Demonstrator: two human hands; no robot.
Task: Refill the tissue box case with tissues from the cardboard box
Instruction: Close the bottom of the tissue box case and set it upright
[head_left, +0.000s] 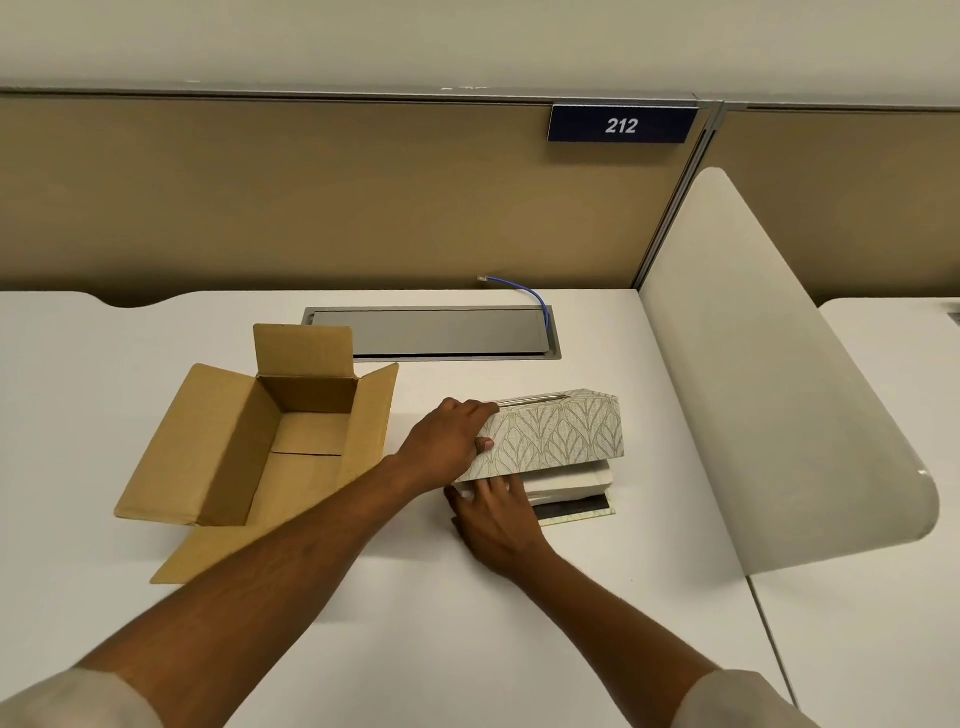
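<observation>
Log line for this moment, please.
left hand: holds cover tilted | right hand: on tissues | box: open, empty

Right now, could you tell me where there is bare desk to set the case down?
Free: the desk nearer than both hands, and right of the tissue case up to the divider. Crowded: between the cardboard box and the case.

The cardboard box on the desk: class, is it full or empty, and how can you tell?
Empty. The cardboard box stands with its flaps spread open, and only its bare brown floor shows inside.
</observation>
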